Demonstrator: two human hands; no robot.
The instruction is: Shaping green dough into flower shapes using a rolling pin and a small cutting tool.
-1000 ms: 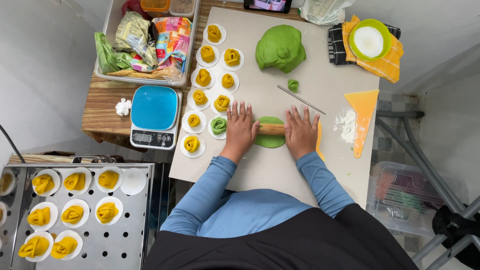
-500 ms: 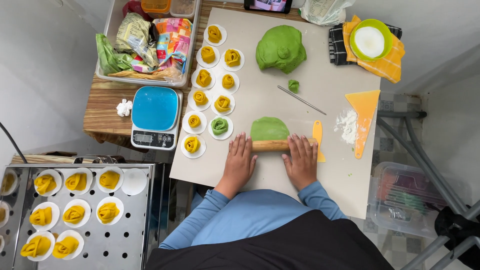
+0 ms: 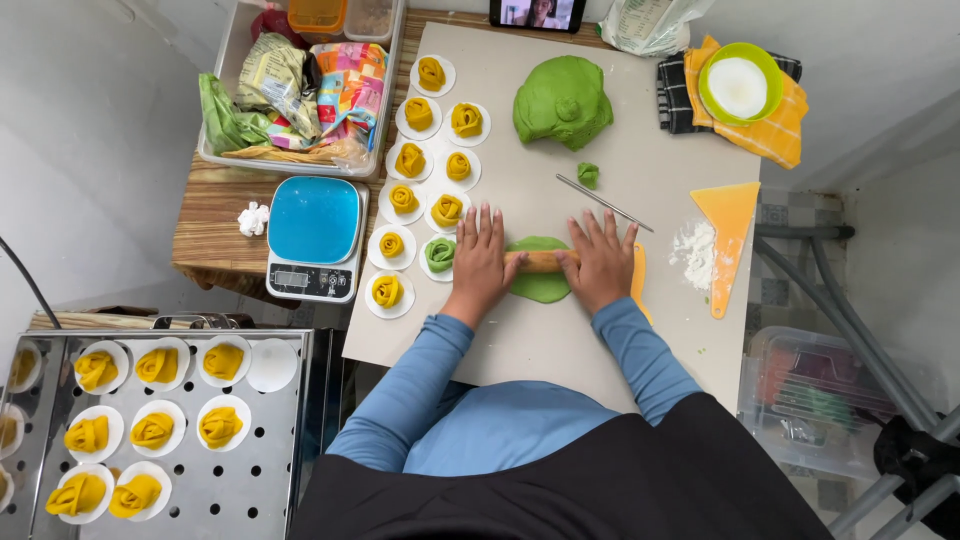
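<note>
Grey work board (image 3: 560, 340) carries the lot: flat green dough disc (image 3: 540, 282) under the fingers, big green dough lump (image 3: 562, 100) beyond the fingertips. Paper rounds with yellow buns (image 3: 425, 160) left of left-hand fingers; orange scraper (image 3: 726, 225) and flour pile (image 3: 694, 250) right of right-hand fingers.

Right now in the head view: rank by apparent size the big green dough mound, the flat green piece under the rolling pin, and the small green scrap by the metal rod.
1. Big green dough mound.
2. Flat green piece, partly hidden by the rolling pin and both hands, yet clearly smaller.
3. Small green scrap, smallest.
</note>
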